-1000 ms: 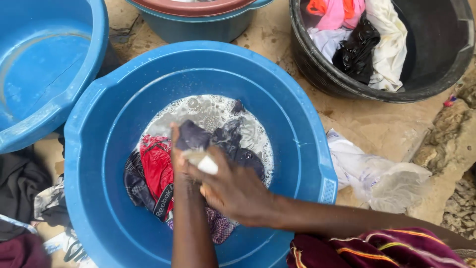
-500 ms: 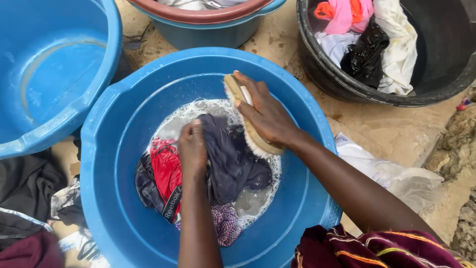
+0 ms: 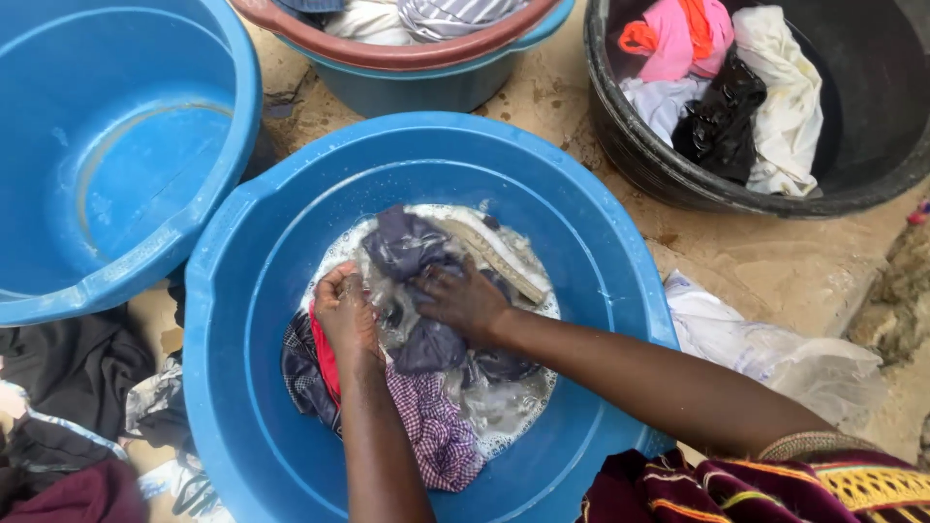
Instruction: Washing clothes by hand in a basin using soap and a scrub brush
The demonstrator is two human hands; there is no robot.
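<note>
- Four tubs stand on bare, sandy ground (image 3: 542,107) that looks damp and stained, outdoors by the look of it.
- Nearest is a blue basin (image 3: 620,291) with soapy water (image 3: 504,407) pooled in its bottom and a heap of wet clothes in the middle.
- Left hand (image 3: 346,312) is curled into a fist around a bunch of wet cloth at the heap's left side, fingers closed tight on it.
- Right hand (image 3: 463,298) lies palm down on the grey garment (image 3: 412,242) in the middle of the basin, fingers bent and pressed into the fabric; whether they grip it or only press cannot be told.
- Under the hands lie a red piece (image 3: 325,360) and a checked purple cloth (image 3: 438,434), both half in the suds.
- Brush (image 3: 494,257), pale and long, lies in the water just beyond the right hand, not held.
- Left of the basin a second blue tub (image 3: 116,174) holds only a little water.
- Beyond it a teal tub (image 3: 426,82) with a brown rim holds striped and white laundry.
- At top right a black tub (image 3: 852,126) holds pink, white and black clothes.
- Dark clothes (image 3: 68,387) lie heaped on the ground at the left, and a white crumpled bag (image 3: 775,349) lies at the right.
</note>
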